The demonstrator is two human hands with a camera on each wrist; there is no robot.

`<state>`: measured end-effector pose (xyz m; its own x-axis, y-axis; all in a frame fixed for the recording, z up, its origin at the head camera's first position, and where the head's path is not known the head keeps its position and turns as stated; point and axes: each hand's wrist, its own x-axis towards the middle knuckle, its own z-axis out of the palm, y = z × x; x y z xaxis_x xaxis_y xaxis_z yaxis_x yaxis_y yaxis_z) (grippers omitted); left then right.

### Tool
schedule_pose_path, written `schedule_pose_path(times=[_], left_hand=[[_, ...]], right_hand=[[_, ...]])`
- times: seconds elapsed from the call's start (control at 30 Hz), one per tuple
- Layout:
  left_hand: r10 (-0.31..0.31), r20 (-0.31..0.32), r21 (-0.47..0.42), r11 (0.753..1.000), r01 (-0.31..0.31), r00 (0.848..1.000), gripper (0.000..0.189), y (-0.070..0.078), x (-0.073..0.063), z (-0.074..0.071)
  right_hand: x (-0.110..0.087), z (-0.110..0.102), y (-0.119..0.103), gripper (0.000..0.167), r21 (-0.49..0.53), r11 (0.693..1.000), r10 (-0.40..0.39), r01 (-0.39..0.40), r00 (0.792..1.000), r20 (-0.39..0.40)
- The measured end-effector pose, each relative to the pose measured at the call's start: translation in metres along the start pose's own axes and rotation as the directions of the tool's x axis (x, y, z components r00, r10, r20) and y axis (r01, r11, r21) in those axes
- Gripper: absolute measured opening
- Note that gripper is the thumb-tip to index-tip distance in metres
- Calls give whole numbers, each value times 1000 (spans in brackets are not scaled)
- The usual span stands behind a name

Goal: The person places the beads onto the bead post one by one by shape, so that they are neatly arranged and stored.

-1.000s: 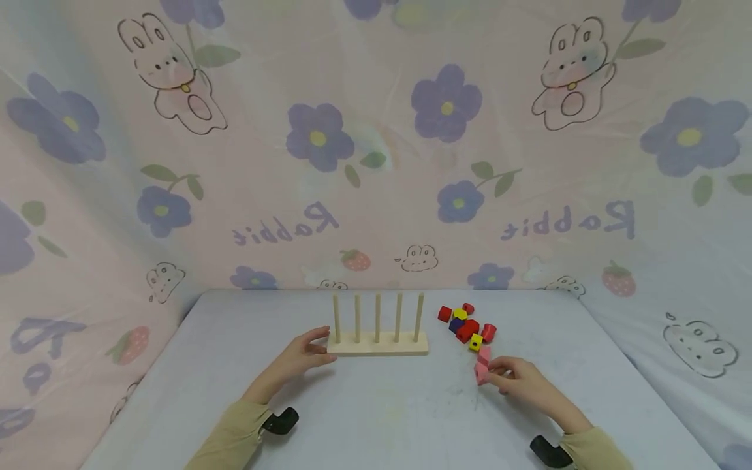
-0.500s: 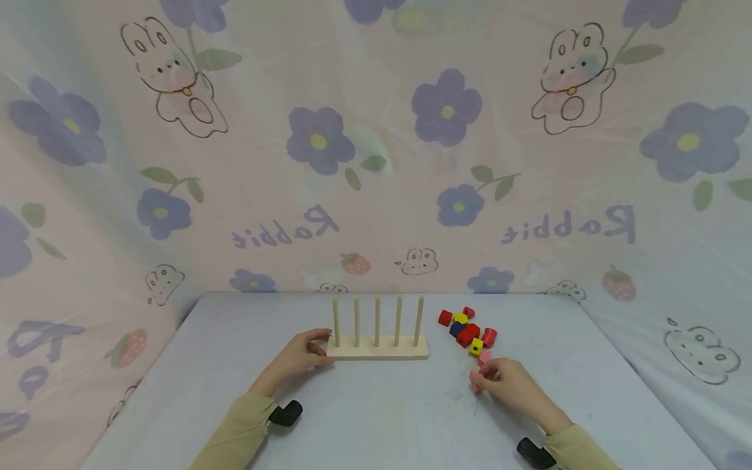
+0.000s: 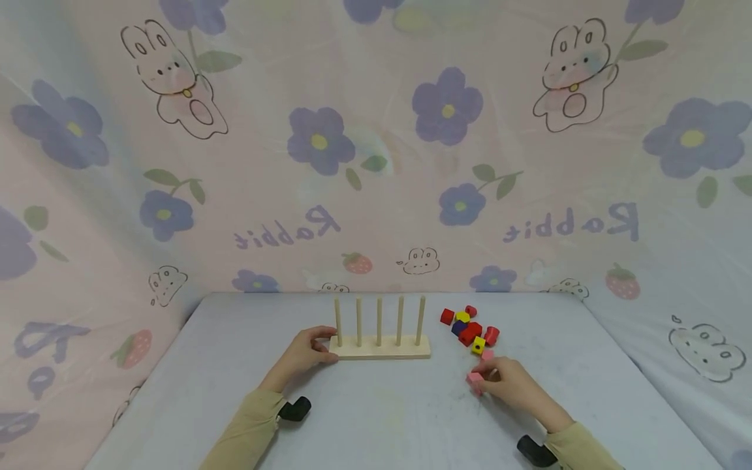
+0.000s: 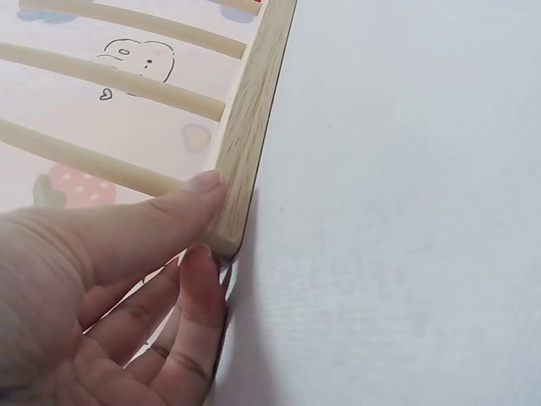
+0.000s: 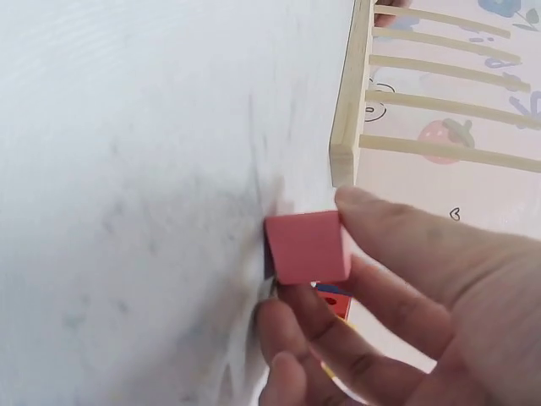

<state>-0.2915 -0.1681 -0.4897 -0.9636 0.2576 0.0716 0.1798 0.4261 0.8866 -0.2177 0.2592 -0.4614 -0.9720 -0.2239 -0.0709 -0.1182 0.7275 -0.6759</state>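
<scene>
My left hand (image 3: 302,349) grips the left end of a wooden peg stand (image 3: 380,352), a pale base with a row of upright pegs. In the left wrist view the thumb lies on the front edge of the base (image 4: 249,135), and a fingertip sits at its corner. To the right of the stand, my right hand (image 3: 512,386) pinches a pink block (image 3: 474,382) between thumb and fingers, low over the table. A flat square face of that pink block (image 5: 308,247) shows in the right wrist view. Another pink block (image 3: 487,356) lies just behind the right fingers, partly hidden.
Beyond the right hand lies a loose group of blocks: a yellow block (image 3: 478,346) with a hole, a red block (image 3: 491,335), a dark blue block (image 3: 459,328) and several others. A patterned cloth (image 3: 376,196) hangs behind the white table (image 3: 264,320).
My right hand has drawn its pink block left and nearer, away from the other pink block, and the block has turned. My left hand stays at the stand's end.
</scene>
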Motion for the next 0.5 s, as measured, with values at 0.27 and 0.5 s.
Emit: schedule_pose_path(times=[0.27, 0.5], left_hand=[[-10, -17, -19, 1000, 9, 1000, 54, 1, 1, 1], [-6, -5, -32, 999, 6, 1000, 53, -3, 3, -1]], right_hand=[[3, -2, 4, 32, 37, 988, -149, 148, 988, 36], [5, 1, 7, 33, 39, 982, -189, 187, 980, 66]])
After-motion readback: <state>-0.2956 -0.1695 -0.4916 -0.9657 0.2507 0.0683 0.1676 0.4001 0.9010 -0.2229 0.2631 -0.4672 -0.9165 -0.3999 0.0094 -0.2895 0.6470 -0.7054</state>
